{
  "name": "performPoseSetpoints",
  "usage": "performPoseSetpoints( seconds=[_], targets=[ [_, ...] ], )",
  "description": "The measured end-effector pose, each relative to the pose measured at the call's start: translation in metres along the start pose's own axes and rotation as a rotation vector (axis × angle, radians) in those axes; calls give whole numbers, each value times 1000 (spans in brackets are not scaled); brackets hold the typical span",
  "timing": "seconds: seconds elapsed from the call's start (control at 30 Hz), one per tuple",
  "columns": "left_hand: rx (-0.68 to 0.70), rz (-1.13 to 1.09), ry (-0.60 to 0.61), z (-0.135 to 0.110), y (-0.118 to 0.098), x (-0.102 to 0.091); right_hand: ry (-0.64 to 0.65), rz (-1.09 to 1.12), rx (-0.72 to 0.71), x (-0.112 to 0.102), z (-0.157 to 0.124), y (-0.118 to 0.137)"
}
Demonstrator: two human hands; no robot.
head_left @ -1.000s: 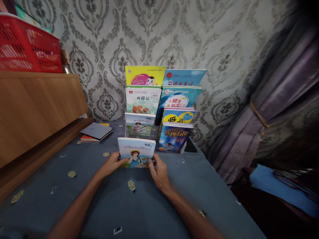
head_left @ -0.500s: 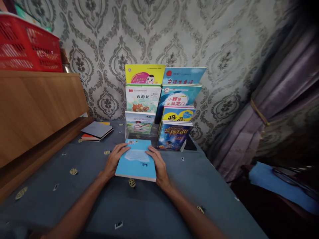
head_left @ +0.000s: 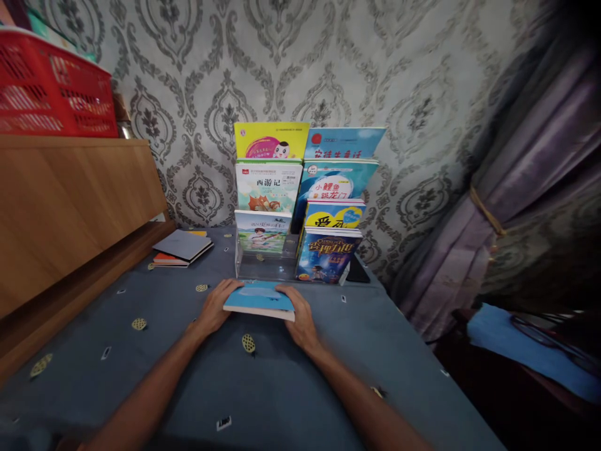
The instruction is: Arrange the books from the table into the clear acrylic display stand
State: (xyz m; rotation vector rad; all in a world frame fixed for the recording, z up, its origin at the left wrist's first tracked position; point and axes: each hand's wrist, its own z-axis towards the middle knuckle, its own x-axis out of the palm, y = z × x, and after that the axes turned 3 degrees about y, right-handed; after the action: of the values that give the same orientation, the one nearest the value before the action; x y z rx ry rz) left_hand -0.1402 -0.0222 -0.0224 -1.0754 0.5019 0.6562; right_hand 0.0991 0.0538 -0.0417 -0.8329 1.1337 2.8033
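Note:
A thin blue book [head_left: 260,299] lies almost flat, back cover up, just above the grey-blue cloth. My left hand [head_left: 215,309] grips its left edge and my right hand [head_left: 297,313] grips its right edge, fingers curled over the cover. Right behind the book stands a clear tiered display rack [head_left: 263,266] whose front left slot holds nothing. The rack's other slots carry several children's books, among them a white one [head_left: 267,186] and a dark blue one [head_left: 325,255].
A small stack of flat books [head_left: 182,248] lies at the back left of the cloth-covered table [head_left: 263,388]. A wooden cabinet [head_left: 61,207] with a red basket [head_left: 51,94] on top stands to the left. A purple curtain [head_left: 521,181] hangs at the right.
The book stood upright with its front cover toward me, then both hands tipped it over, back cover up. It now lies flatter and closer to the rack.

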Motion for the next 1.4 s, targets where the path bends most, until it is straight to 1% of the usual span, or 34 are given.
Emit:
performPoseSetpoints(
  seconds=[0.1,0.23,0.37,0.5,0.6,0.8,0.97,1.07,1.17,1.27,1.4],
  targets=[
    [18,38,-10,0,5,3,-11,-21,-15,0,0,1],
    [99,74,-82,0,10,5,-44,-19,-132,-2,2,1],
    [138,95,-159,5,5,1,-68,-31,-206,-3,7,4],
    [191,123,-211,11,-2,-4,-72,-45,-220,-3,13,7],
    [194,143,-241,15,-2,-3,-59,-53,-225,-5,18,7],
    [220,131,-230,23,6,0,-62,-13,-251,-5,25,-8],
    [185,100,-167,24,13,3,-51,-15,-200,1,24,-19],
    [194,106,-183,25,14,4,-54,-26,-190,1,24,-19],
    [191,131,-222,27,9,0,-62,-26,-213,-2,27,-12],
    [224,169,-269,31,0,-8,-77,-35,-255,-7,33,-2],
    [260,221,-359,40,-14,-19,-134,-65,-284,-12,45,10]
  ],
)
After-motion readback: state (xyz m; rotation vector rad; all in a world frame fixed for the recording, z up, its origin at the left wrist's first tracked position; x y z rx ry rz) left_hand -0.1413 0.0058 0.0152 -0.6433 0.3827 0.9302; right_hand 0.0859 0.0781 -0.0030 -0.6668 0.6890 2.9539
